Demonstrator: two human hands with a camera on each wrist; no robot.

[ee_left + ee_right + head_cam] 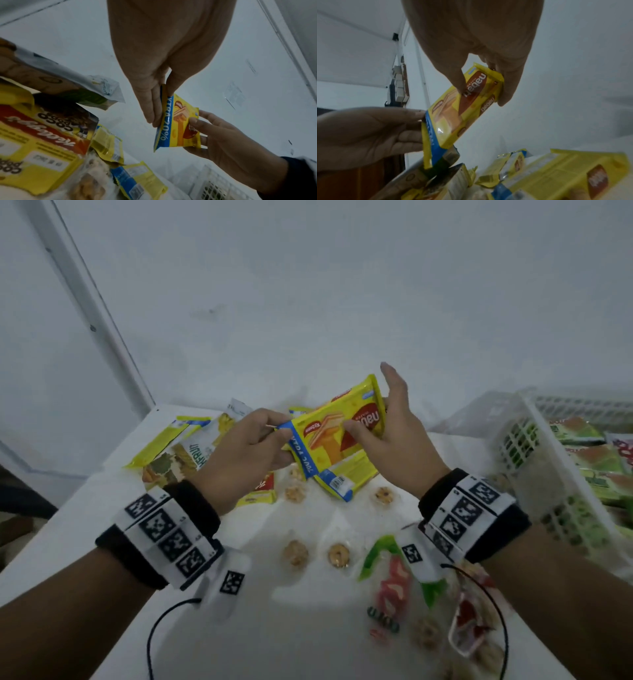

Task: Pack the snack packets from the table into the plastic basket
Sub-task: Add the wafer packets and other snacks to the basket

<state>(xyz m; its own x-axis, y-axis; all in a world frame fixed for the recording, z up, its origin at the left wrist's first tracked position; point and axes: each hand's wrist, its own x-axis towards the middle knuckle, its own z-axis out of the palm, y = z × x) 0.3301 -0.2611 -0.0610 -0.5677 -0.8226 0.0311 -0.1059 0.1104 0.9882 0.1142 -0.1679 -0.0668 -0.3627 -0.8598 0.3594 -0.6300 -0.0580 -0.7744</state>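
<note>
A yellow wafer packet [337,436] with a blue band at one end hangs above the table, held between both hands. My left hand [274,436] pinches the blue-banded end between thumb and fingers. My right hand [376,419] grips the other end, thumb on the printed face and fingers behind. The left wrist view shows the packet [180,124] edge-on below my left hand [159,105]. In the right wrist view my right hand [479,81] pinches the packet [458,111]. The white plastic basket [534,440] stands tilted at the right and holds several green packets.
On the white table [85,542] lie a second yellow wafer packet [352,477], a pasta-print bag [191,453], a yellow cereal box [42,135], several small wrapped cookies [337,554] and a green-and-red packet [394,570]. A white wall stands close behind.
</note>
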